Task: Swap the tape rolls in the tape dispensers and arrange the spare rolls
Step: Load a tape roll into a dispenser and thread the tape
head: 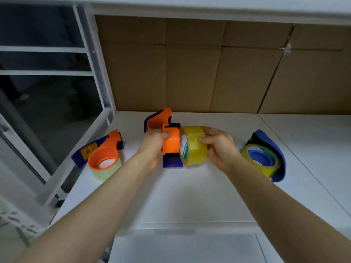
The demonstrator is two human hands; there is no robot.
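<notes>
Left hand (153,147) wrapped round orange-and-purple plastic tape dispenser (171,147), held above white table (190,196). Right hand (218,147) grips yellow transparent tape roll (195,150), butted against the dispenser's orange hub; going on or off, can't tell. Best: keep roll square to hub, slide straight along its axis, brace dispenser firmly. Green-white core label (183,147) unreadable. Yellow sticker (86,151) on second orange-and-purple dispenser (106,149) at left has illegible red marks.

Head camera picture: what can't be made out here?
Head view:
Whether the yellow roll is seated on the hub of the held dispenser: hidden by the roll itself.
The roll's green label: blurred, unreadable.
Left hand fingertips: behind the dispenser.
Objects at lower left: blurred, cut off.
</notes>
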